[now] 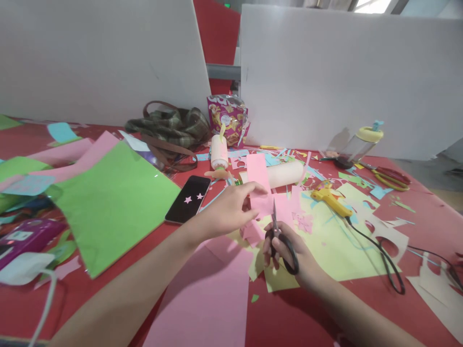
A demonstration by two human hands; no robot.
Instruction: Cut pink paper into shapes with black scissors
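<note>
My left hand [237,205] pinches a pink paper strip [257,169] between thumb and fingers, with the strip standing up above the table. Just to its right, my right hand [289,248] grips black-handled scissors [275,221], their blades pointing up beside the lower part of the strip. The blades look nearly closed; whether they touch the paper I cannot tell. Behind the strip lies a white paper roll [287,174]. Pink scraps [303,222] rest beside the hands, and a large pink sheet [213,289] is spread below them.
A phone [181,209] with pink stars on it lies left of my hands, beside a green sheet [119,207]. A yellow glue gun [332,200] trails its cord rightward. Behind are a clear bottle [360,144], pliers-like tools [392,178], a snack bag [235,120] and a plaid bag [177,125].
</note>
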